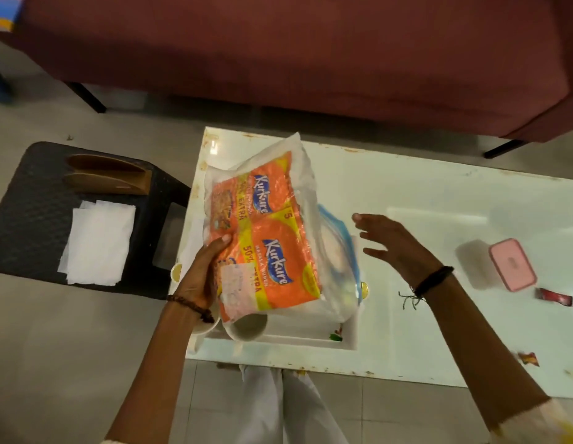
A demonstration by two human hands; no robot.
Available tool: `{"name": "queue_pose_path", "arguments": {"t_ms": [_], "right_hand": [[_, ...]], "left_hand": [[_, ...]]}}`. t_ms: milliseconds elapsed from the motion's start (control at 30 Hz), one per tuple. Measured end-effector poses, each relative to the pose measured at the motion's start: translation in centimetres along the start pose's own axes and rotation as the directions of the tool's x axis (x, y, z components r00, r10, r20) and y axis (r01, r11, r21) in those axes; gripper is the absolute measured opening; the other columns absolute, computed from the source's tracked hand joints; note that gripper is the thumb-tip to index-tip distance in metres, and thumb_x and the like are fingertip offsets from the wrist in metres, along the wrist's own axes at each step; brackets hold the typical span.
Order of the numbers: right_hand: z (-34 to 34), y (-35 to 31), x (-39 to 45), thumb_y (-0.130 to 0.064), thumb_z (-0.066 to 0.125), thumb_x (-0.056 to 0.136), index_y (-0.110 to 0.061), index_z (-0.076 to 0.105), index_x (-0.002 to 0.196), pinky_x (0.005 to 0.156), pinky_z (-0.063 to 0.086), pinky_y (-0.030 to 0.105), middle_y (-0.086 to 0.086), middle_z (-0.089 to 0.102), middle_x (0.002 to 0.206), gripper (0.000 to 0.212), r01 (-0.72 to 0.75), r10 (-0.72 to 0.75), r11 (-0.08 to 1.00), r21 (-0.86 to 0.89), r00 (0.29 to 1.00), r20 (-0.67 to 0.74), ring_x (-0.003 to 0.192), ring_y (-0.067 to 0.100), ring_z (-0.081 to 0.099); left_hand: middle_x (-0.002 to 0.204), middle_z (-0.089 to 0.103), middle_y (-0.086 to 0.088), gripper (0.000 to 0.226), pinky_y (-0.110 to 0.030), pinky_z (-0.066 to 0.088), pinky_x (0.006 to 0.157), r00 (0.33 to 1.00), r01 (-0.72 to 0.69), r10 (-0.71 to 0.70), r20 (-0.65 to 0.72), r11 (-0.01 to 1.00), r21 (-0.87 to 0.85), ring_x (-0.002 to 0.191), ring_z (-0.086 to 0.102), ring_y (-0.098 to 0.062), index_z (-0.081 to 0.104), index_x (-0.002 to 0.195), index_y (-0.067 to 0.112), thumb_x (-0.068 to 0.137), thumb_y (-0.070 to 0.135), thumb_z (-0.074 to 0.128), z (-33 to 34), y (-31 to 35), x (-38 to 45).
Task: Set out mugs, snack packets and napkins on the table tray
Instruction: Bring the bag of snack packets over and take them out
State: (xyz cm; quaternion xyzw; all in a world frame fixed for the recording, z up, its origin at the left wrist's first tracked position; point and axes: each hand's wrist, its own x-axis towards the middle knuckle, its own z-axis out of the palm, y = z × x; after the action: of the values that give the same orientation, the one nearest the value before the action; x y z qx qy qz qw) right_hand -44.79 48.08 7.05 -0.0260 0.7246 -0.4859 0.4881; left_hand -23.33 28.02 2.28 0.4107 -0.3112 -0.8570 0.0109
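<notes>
My left hand (201,277) grips the left edge of a clear plastic bag (266,232) that holds orange Kurkure snack packets, and keeps it above the white tray (349,339) on the white table. My right hand (394,245) hovers to the right of the bag with fingers spread and touches nothing. Under the bag a white mug (246,326) stands on the tray, and a second mug (205,328) shows partly beneath my left wrist. White napkins (97,243) lie on the black stool (29,219) to the left.
A brown napkin holder (112,177) stands on the stool behind the napkins. On the table to the right are a pink-lidded box (512,269), a red wrapper (555,297) and a small wrapper (528,358). A maroon sofa (310,59) runs along the far side.
</notes>
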Motion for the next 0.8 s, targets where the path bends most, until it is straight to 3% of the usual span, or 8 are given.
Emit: {"name": "queue_pose_path", "arguments": {"t_ms": [100,167,333,500,567,667,733,800], "right_hand": [[1.8,0.0,0.8,-0.047,0.058,0.08,-0.027,0.065,0.098,0.07,0.054,0.021,-0.009,0.072,0.092,0.028,-0.151,0.143,0.985,0.081,0.984,0.102,0.087,0.005,0.066],[2.5,0.4,1.2,-0.039,0.06,0.083,-0.022,0.069,0.094,0.061,0.054,0.02,-0.007,0.074,0.079,0.022,-0.15,0.144,0.979,0.14,0.988,0.048,0.076,0.007,0.068],[2.4,1.3,1.2,-0.016,0.066,0.082,-0.013,0.063,0.069,0.071,0.042,0.032,0.012,0.06,0.079,0.014,0.136,-0.131,0.991,-0.007,0.938,-0.32,0.078,0.02,0.053],[1.0,-0.6,0.2,-0.013,0.062,0.084,-0.012,0.066,0.075,0.082,0.042,0.018,0.0,0.063,0.101,0.01,0.278,-0.296,0.955,-0.102,0.881,-0.369,0.092,0.007,0.058],[0.9,-1.5,-0.4,-0.01,0.056,0.087,-0.011,0.062,0.072,0.077,0.051,0.02,0.0,0.07,0.093,0.016,0.293,-0.261,0.951,0.099,0.933,-0.248,0.087,0.011,0.065],[0.9,-2.7,-1.2,-0.016,0.045,0.087,-0.012,0.069,0.073,0.061,0.059,0.023,0.011,0.076,0.09,0.028,0.038,-0.13,0.858,0.512,0.981,0.145,0.067,0.014,0.072],[1.2,-3.2,-1.3,-0.012,0.046,0.077,-0.01,0.068,0.088,0.042,0.052,0.016,0.014,0.076,0.084,0.025,-0.168,-0.011,0.849,0.501,0.942,0.334,0.042,0.008,0.062],[1.3,-3.3,-0.8,0.002,0.043,0.078,-0.005,0.057,0.105,0.031,0.043,0.013,0.01,0.076,0.079,0.031,-0.225,0.075,0.919,0.323,0.906,0.417,0.029,0.005,0.05]], "left_hand": [[0.081,0.073,0.0,0.041,-0.034,0.058,0.068,1.0,0.003,-0.003,0.021,1.0,0.01,0.073,0.07,-0.017,0.054,0.11,0.02,0.072,0.032,0.061,-0.1,-0.2,0.3],[0.076,0.074,0.001,0.035,-0.031,0.059,0.061,0.999,0.032,-0.032,0.021,0.999,0.008,0.069,0.071,-0.015,0.055,0.104,0.022,0.071,0.035,0.055,-0.1,-0.3,0.6],[0.096,0.069,-0.005,0.036,-0.039,0.053,0.08,0.987,-0.066,0.085,-0.134,0.989,0.135,0.085,0.065,-0.022,0.057,0.108,0.02,0.074,0.029,0.063,-0.2,0.1,1.7],[0.099,0.067,-0.005,0.035,-0.025,0.051,0.064,0.91,-0.138,0.229,-0.347,0.954,0.267,0.083,0.065,-0.014,0.057,0.11,0.019,0.077,0.02,0.069,-0.9,0.3,2.8],[0.1,0.067,-0.005,0.038,-0.024,0.053,0.063,0.896,-0.141,0.244,-0.37,0.948,0.285,0.084,0.065,-0.014,0.057,0.112,0.019,0.076,0.021,0.07,-1.0,0.2,3.0],[0.096,0.071,-0.003,0.04,-0.031,0.054,0.068,0.92,-0.111,0.18,-0.347,0.971,0.211,0.086,0.068,-0.02,0.058,0.113,0.019,0.075,0.025,0.07,-0.8,0.0,3.0],[0.085,0.075,0.0,0.039,-0.029,0.056,0.061,0.958,-0.088,0.132,-0.253,0.98,0.177,0.077,0.071,-0.017,0.061,0.109,0.022,0.073,0.032,0.072,-0.8,-0.2,2.8],[0.083,0.076,0.001,0.039,-0.03,0.057,0.062,0.981,-0.059,0.091,-0.172,0.982,0.18,0.076,0.072,-0.017,0.062,0.104,0.027,0.07,0.041,0.071,-0.7,-0.4,2.7]]}}
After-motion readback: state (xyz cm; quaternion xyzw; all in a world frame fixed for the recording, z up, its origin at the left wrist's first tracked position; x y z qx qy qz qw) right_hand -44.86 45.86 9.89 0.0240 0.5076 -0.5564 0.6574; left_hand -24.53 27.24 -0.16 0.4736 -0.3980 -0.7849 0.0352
